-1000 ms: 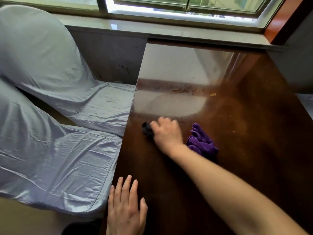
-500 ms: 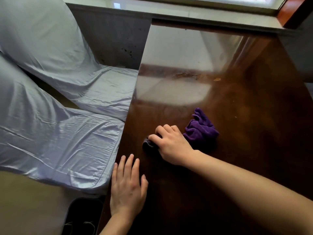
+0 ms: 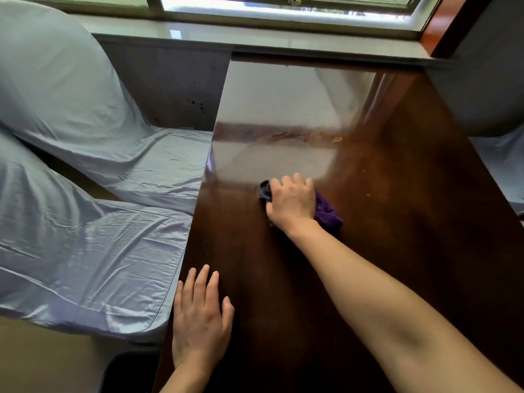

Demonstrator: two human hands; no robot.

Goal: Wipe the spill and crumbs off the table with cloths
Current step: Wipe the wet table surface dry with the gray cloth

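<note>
On the dark wooden table (image 3: 382, 222), seen from the head camera, the right hand (image 3: 292, 204) presses down on a dark cloth (image 3: 265, 190). The fingers (image 3: 286, 181) are curled over the cloth and closed on it, with the palm facing down, so only a small dark part of the cloth shows at the left side of the knuckles. A purple cloth (image 3: 327, 214) lies bunched just beside this hand, on its right side, and it touches the edge of the palm; I cannot tell if the hand grips this one too or only leans against it.

The left hand (image 3: 201, 319) lies flat at the near left edge of the table, palm down. Its fingers (image 3: 198, 282) are straight and a little apart, and it holds nothing.

Further away on the table, a brownish spill (image 3: 286, 136) makes a smear in the bright reflection of the window (image 3: 283, 7), and a small crumb (image 3: 336, 139) lies just to the right of it. Both are well apart from the cloths. Some tiny specks are on the wood to the right of the purple cloth.

Left of the table stand two chairs (image 3: 85, 236) with pale blue covers.
</note>
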